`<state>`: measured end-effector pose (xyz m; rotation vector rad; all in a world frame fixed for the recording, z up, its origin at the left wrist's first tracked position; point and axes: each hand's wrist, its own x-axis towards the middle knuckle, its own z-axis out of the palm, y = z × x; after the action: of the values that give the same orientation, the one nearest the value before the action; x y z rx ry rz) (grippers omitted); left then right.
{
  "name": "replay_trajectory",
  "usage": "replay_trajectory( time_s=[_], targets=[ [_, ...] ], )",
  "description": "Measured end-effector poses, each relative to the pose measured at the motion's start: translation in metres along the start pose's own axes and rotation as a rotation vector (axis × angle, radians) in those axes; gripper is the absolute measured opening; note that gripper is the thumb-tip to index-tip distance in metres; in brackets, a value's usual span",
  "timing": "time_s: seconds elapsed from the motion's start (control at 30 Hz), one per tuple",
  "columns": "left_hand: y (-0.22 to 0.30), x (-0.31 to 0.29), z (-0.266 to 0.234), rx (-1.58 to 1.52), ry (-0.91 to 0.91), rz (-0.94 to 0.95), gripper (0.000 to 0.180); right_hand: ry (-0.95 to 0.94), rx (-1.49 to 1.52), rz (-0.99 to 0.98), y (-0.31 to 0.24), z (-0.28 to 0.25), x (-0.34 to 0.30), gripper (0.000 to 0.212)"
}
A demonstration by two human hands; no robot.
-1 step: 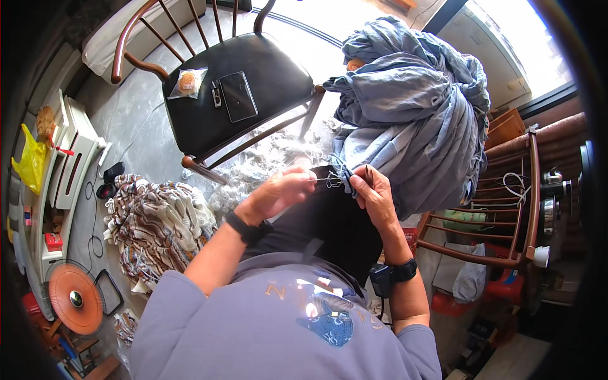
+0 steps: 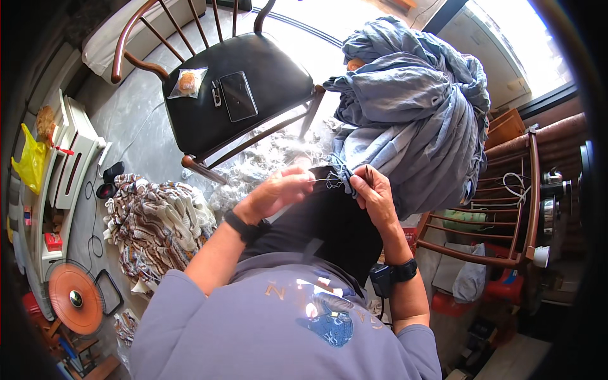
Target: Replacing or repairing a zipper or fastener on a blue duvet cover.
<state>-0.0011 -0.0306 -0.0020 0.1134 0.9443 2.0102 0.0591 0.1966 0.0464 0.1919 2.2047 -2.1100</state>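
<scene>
My left hand [image 2: 284, 190] is closed in a pinch on pale thread [image 2: 323, 180]. The thread runs taut to a tangled edge of blue-grey fabric [image 2: 342, 166]. My right hand [image 2: 375, 193] grips that fabric edge between thumb and fingers. A slim dark tool [image 2: 368, 174] also sticks up from the right hand; its kind is too small to make out. Beyond the right hand, the fabric joins a large heap of blue-grey cloth [image 2: 411, 107]. Both hands are above my dark-clothed lap [image 2: 342, 221].
Ahead stands a wooden chair [image 2: 278, 63] with a phone [image 2: 239, 96] and a wrapped bun [image 2: 188, 82] on its seat. Pale thread scraps [image 2: 253, 183] litter the floor. Striped knitwear [image 2: 152, 228] and an orange fan [image 2: 76, 297] are at left, a wooden rack [image 2: 532, 190] at right.
</scene>
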Motion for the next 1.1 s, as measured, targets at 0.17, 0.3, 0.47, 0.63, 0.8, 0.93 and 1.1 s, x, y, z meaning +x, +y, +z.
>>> replay_trajectory(
  time_s=[0.17,0.3,0.47,0.63,0.8,0.93,1.1],
  targets=[
    [-0.004,-0.003,-0.015,0.075,0.010,-0.029,0.007,-0.018,0.013,0.008,0.000,-0.001,-0.001,0.013],
    [0.001,0.003,0.026,-0.181,0.077,0.202,0.011,-0.018,-0.020,0.012,0.001,0.001,0.000,0.013],
    [0.004,0.018,0.024,-0.054,0.020,0.176,0.007,-0.022,-0.044,0.049,-0.004,-0.004,-0.001,0.013],
    [0.007,0.033,0.016,1.351,0.065,0.776,0.012,-0.079,-0.298,-0.068,-0.006,-0.009,0.004,0.012],
    [0.012,0.034,0.028,1.608,-0.071,0.696,0.013,-0.127,-0.463,-0.107,-0.011,-0.010,0.011,0.014],
    [0.017,0.024,0.033,1.814,-0.226,0.632,0.012,-0.202,-0.487,-0.018,-0.014,-0.018,0.008,0.014],
    [0.032,0.014,0.040,1.635,-0.358,0.655,0.011,-0.294,-0.465,0.069,-0.025,-0.027,0.006,0.015]
  ],
)
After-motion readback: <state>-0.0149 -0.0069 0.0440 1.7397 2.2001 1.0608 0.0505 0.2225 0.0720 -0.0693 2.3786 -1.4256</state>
